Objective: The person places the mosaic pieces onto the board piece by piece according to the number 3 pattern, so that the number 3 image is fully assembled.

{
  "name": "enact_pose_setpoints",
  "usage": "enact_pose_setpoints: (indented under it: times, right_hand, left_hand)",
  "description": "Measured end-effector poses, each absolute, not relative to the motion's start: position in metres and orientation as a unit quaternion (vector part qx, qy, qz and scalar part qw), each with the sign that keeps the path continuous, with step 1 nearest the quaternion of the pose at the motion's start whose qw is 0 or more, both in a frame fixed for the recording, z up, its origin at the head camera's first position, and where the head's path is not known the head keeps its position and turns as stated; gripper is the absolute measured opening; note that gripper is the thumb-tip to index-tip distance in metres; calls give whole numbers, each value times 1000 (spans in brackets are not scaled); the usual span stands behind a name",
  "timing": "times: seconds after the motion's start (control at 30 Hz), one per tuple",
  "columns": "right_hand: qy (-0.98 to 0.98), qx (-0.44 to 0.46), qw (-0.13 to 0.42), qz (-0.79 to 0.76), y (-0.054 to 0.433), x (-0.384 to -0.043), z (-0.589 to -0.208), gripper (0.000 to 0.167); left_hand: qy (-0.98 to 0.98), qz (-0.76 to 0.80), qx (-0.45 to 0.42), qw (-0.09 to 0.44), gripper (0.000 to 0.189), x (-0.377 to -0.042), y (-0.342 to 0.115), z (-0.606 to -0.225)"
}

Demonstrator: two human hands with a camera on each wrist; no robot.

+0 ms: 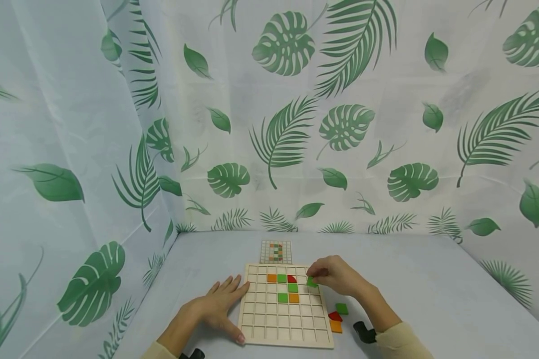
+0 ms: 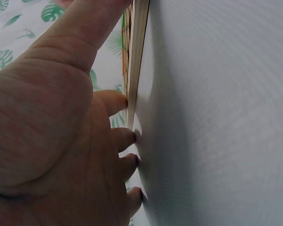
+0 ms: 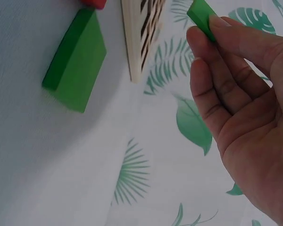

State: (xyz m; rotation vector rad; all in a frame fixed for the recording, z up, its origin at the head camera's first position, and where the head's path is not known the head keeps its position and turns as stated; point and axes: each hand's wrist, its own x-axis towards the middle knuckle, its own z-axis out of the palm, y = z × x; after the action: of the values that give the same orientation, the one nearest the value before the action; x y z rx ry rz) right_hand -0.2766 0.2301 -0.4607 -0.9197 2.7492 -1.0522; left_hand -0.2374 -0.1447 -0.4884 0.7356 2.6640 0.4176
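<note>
A wooden grid board (image 1: 269, 329) lies on the table with green and orange square tiles and one red rounded tile (image 1: 292, 279) set in its upper cells. My right hand (image 1: 337, 276) pinches a green square tile (image 3: 202, 18) between thumb and fingers, over the board's upper right part in the head view. With fingers spread, my left hand (image 1: 220, 305) rests along the board's left edge, the thumb at the lower left corner. In the left wrist view the board's side (image 2: 137, 52) runs beside the left hand's thumb and fingertips.
Right of the board lie a loose green tile (image 1: 342, 308), a red tile (image 1: 335, 316) and an orange tile (image 1: 336, 326). A small pattern card (image 1: 276, 252) with a coloured grid lies behind the board. Leaf-printed cloth (image 1: 287, 149) hangs behind and at the left.
</note>
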Motion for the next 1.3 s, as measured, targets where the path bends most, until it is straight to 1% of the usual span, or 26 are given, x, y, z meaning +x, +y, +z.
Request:
enact_pose_setpoints:
  times: [0.17,0.4,0.53,0.7,0.97,1.3]
  right_hand:
    - [889,-306,35,-337,224,-279,-461,18]
    - [885,-322,50,-333,211,-280,-457,13]
    - [888,-317,62,-328,204,-280,-456,14]
    - [895,-316,57,-310,195,-280,-454,14]
    - [878,-340,66,-331,184,-281,-450,12]
    - [881,-328,73,-333,183,-279,-453,12]
  left_hand:
    - [939,146,259,174,134,-237,-144,-489]
    - [940,142,255,174,134,-238,-144,-488]
    - [940,145,256,175,134,-237,-144,-488]
    - [939,149,258,174,134,-237,-145,-488]
    - [938,149,260,173,135,-239,-145,-491]
    - [940,143,255,173,135,-238,-144,-490]
